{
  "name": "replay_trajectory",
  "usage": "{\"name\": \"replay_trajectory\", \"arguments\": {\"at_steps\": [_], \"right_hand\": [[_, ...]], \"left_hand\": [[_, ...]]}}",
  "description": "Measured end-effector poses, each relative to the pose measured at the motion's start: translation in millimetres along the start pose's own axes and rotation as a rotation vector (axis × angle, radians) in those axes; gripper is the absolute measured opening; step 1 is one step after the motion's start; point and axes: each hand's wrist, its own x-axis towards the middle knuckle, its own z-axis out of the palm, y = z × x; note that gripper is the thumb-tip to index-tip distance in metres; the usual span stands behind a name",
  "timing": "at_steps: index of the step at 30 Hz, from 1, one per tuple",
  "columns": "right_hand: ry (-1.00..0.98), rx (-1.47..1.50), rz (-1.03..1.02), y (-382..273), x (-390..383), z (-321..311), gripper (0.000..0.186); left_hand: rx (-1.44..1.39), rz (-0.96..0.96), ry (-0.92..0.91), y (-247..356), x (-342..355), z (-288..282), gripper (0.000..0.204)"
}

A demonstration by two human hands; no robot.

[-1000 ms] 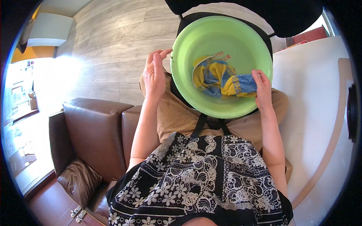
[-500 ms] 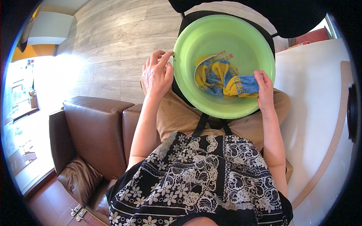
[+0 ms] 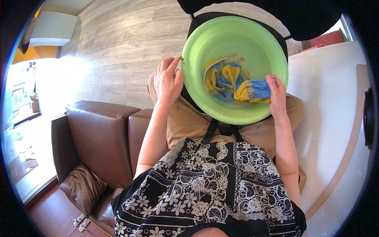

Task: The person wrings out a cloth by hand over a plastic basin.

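A round light-green basin [image 3: 237,35] stands in front of me, and a blue-and-yellow towel [image 3: 227,79] lies bunched on its bottom. The towel's right end is drawn out flat toward the right wall, where my right hand [image 3: 277,93] grips it between thumb and fingers. My left hand [image 3: 167,79] is at the basin's left outer side, thumb apart and index finger stretched to the rim. A small dark spot sits on the rim by that fingertip. I see nothing held in my left hand.
The basin rests on a black chair [image 3: 193,23]. A brown leather sofa [image 3: 98,138] with a cushion [image 3: 83,189] is at left. Along my right runs a white table [image 3: 327,118]. Wood-look flooring [image 3: 138,47] spreads beyond the sofa.
My left hand has shifted slightly right and down, with its fingers a little more bent. My right hand and the towel stay nearly where they were.
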Motion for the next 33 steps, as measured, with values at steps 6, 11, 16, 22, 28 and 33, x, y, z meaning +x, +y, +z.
{"name": "replay_trajectory", "arguments": {"at_steps": [6,11,16,22,28,33], "right_hand": [[-0.002,0.011,-0.007,-0.4,-0.6,0.2,0.016],[-0.015,0.016,-0.011,1.1,-0.1,1.5,0.016],[-0.014,0.037,-0.013,2.5,-2.2,0.0,0.016],[-0.106,-0.028,0.036,-7.0,-9.0,4.5,0.012],[-0.473,-0.123,-0.171,-57.1,-25.1,45.1,0.014],[0.018,-0.306,-0.312,-49.4,10.0,23.3,0.014]], "left_hand": [[0.051,-0.016,0.012,12.8,-7.1,0.5,0.037],[0.173,0.042,0.038,15.9,-15.1,-5.9,0.035],[0.309,0.179,0.074,21.9,-25.0,-13.8,0.029],[0.008,0.258,0.002,59.9,-26.9,-12.4,0.029],[-0.641,0.242,-0.350,92.0,-21.8,49.3,0.030],[-1.222,-0.272,-0.536,98.3,0.6,64.1,0.028]]}}
